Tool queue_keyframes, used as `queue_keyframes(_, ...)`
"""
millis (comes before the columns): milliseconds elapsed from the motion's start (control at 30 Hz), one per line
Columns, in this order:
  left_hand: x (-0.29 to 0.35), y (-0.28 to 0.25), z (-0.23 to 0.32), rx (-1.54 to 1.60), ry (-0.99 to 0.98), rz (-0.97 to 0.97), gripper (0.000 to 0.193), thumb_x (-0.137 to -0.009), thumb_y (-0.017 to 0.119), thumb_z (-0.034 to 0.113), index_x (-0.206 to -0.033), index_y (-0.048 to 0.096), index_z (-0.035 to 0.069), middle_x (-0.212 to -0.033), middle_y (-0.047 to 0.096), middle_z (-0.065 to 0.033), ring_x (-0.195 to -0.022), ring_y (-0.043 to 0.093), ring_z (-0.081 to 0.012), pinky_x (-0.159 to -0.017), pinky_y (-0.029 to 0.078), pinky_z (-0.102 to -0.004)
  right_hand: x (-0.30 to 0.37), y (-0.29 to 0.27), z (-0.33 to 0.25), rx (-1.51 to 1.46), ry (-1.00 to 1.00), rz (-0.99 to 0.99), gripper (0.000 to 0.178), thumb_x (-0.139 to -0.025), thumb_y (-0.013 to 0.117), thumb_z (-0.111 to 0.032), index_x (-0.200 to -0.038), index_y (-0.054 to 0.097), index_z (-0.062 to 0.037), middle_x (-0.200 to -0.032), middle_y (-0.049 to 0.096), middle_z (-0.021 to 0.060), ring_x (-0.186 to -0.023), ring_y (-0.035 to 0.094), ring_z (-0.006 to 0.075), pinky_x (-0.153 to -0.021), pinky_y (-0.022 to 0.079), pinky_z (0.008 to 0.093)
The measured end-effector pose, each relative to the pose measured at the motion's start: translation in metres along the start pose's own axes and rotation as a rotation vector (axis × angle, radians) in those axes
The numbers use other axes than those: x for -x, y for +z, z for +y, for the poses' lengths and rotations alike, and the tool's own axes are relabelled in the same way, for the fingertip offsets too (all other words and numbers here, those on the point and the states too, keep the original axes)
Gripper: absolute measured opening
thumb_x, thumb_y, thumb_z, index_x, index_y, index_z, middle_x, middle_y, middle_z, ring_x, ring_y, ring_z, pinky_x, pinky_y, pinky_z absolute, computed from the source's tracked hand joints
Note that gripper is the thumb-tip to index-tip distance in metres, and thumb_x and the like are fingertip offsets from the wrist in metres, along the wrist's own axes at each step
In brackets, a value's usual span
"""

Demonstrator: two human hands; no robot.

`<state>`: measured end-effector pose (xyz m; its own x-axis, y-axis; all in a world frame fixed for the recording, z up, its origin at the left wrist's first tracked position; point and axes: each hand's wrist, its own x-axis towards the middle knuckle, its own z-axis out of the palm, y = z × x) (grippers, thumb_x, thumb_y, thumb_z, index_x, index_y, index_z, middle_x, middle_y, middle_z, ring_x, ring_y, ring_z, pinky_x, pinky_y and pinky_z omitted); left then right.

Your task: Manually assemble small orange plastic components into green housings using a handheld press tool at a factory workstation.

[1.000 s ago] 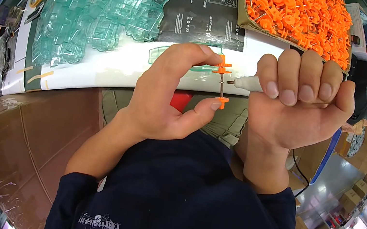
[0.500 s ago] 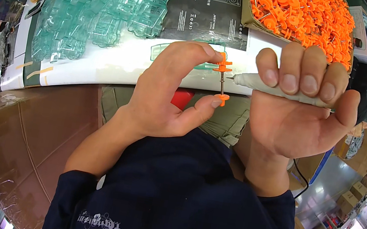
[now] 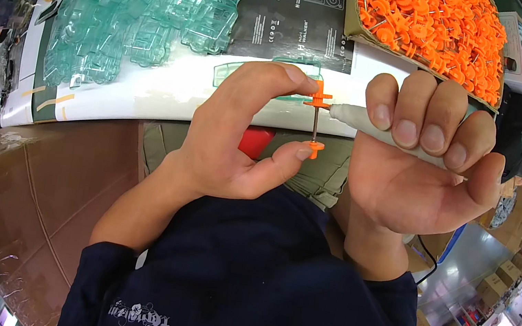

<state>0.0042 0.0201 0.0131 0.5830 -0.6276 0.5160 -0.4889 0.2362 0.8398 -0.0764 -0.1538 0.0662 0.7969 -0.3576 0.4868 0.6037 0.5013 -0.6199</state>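
Observation:
My left hand (image 3: 228, 133) pinches a metal axle with orange plastic gears (image 3: 319, 100) end to end. The index finger is at its upper end and the thumb at its lower end, so the axle stands nearly upright. A soft white tube with a narrow tip (image 3: 356, 118) lies across the curled fingers of my right hand (image 3: 407, 164), palm turned up. Its tip points left and meets the edge of the upper orange disc; whether it touches is too fine to tell. Behind the axle, a clear green plastic shell (image 3: 228, 73) lies on the white tabletop (image 3: 169, 87).
Stacked clear green plastic shells (image 3: 112, 18) cover the table's far left. A cardboard box (image 3: 392, 55) heaped with orange geared axles stands at the far right. Between them lies a black printed sheet (image 3: 292, 25). A large brown carton (image 3: 46, 195) is at my left.
The axle has shifted slightly down and the tube's tip slightly left, so the tip now sits at the upper disc's edge rather than below it. Both hands keep their hold.

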Motion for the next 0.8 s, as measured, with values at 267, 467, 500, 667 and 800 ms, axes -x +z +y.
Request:
queue_keyframes(267, -0.004, 0.004, -0.008, -0.047, -0.033, 0.028, 0.058, -0.075, 0.074, 0.004, -0.13, 0.054, 0.002, -0.12, 0.066, -0.0115, -0.105, 0.063, -0.0276, -0.095, 0.05, -0.0367, 0.004, -0.009, 0.0, 0.0, -0.003, 0.069, 0.034, -0.105, 0.042, -0.041, -0.092, 0.064, -0.0188, -0.093, 0.059, -0.0001, -0.086, 0.052, 0.0153, -0.079, 0.039, 0.0359)
queue_keyframes(467, -0.012, 0.005, -0.019, -0.446, -0.059, -0.12, 0.056, -0.078, 0.073, 0.004, -0.13, 0.054, 0.003, -0.118, 0.066, -0.0099, -0.104, 0.064, -0.0273, -0.098, 0.049, -0.037, 0.013, -0.022, 0.003, -0.013, 0.006, 0.114, 0.034, -0.106, 0.042, -0.041, -0.093, 0.064, -0.0179, -0.093, 0.06, 0.0003, -0.086, 0.052, 0.0158, -0.078, 0.039, 0.0358)
queue_keyframes(500, -0.013, 0.006, -0.021, -0.479, -0.045, -0.121, 0.055, -0.077, 0.073, 0.004, -0.13, 0.054, 0.003, -0.117, 0.066, -0.0096, -0.103, 0.064, -0.0273, -0.098, 0.049, -0.0368, 0.014, -0.022, 0.004, -0.01, 0.015, 0.132, 0.034, -0.106, 0.042, -0.041, -0.093, 0.063, -0.0175, -0.093, 0.059, 0.0005, -0.086, 0.052, 0.0162, -0.078, 0.039, 0.0358)
queue_keyframes(667, -0.017, 0.008, -0.024, -0.575, 0.001, -0.128, 0.055, -0.077, 0.073, 0.005, -0.128, 0.054, 0.004, -0.114, 0.066, -0.009, -0.098, 0.063, -0.0274, -0.097, 0.048, -0.0367, 0.019, -0.025, 0.012, -0.001, 0.024, 0.219, 0.034, -0.107, 0.041, -0.039, -0.091, 0.06, -0.0157, -0.091, 0.058, 0.0026, -0.084, 0.052, 0.0181, -0.074, 0.041, 0.0361)
queue_keyframes(800, -0.016, 0.006, -0.024, -0.583, 0.001, -0.128, 0.055, -0.075, 0.073, 0.006, -0.126, 0.054, 0.004, -0.112, 0.066, -0.0096, -0.096, 0.062, -0.0275, -0.095, 0.047, -0.0374, 0.015, -0.029, 0.029, -0.008, -0.021, 0.302, 0.035, -0.109, 0.038, -0.038, -0.087, 0.051, -0.0128, -0.084, 0.056, 0.0068, -0.077, 0.053, 0.0208, -0.068, 0.045, 0.0363)
